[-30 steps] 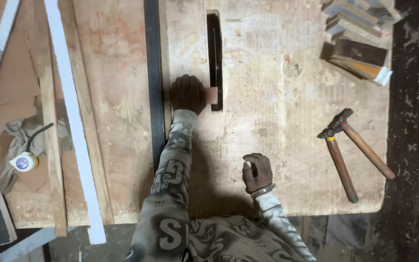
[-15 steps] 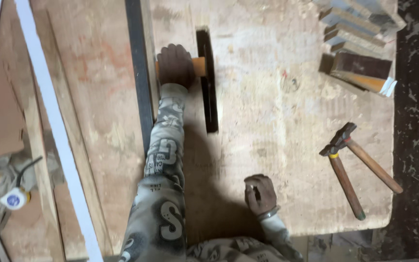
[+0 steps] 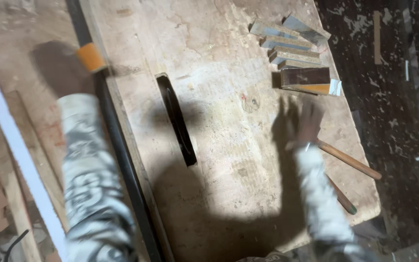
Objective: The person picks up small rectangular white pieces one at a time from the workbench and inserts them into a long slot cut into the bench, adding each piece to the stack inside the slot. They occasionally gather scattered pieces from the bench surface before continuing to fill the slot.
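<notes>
Orange block (image 3: 91,57) sits in the left hand (image 3: 61,63), fingers closed on it, near the far left edge of the surface (image 3: 209,43). Right hand (image 3: 305,121), blurred, fingers spread open, hovers over the hammers (image 3: 347,160). Risk: a sleeve could touch the blade slot (image 3: 175,119).

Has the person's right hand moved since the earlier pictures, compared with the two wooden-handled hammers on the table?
Yes. The right hand has gone from the table's near edge toward the wooden-handled hammers and now covers their heads.
</notes>
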`<state>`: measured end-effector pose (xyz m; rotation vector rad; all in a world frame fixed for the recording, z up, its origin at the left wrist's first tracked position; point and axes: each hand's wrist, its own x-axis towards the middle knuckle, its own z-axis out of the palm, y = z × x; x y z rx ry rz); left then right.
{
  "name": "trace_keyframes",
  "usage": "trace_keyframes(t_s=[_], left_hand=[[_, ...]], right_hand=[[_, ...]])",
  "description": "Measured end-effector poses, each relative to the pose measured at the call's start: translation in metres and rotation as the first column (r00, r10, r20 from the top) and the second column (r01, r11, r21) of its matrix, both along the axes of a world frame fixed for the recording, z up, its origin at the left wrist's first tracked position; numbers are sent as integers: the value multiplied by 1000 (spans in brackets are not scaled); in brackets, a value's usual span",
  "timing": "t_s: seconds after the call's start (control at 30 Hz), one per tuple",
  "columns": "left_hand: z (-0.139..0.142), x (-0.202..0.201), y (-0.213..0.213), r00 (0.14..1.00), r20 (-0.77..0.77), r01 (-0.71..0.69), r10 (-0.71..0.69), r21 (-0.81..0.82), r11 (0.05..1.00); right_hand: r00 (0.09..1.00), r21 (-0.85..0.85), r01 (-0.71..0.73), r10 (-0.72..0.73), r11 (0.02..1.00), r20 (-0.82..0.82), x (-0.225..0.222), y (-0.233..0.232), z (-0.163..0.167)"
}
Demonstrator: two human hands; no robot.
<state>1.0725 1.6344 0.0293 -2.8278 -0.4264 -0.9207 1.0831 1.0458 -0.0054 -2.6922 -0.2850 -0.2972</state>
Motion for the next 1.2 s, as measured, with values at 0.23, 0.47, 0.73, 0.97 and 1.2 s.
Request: trace_keyframes(t_s=[0.23,0.47,0.73,0.97,1.2], left_hand=[[78,-139,-4,980,-96,-191,175,-195,962],[19,-209,-168,938,314,246,-146,-310,918],[-82,-308,-357,972,72,224,-223,-570,791],[-120,-323,-300,979,-78,135,-188,-442,887],[-111,-278,-277,993,-91,30,-75,-421,907]], right_hand=[[989,-473,-148,123,869,-83,126,-37,-22],[859,101,-502,481,859,178,-98,21,-13],[736,224,-667,675,711,51,-269,108,-30],[718,289,-644,690,708,-90,-289,50,-41],[785,343,-564,617,751,-62,-290,38,-49]])
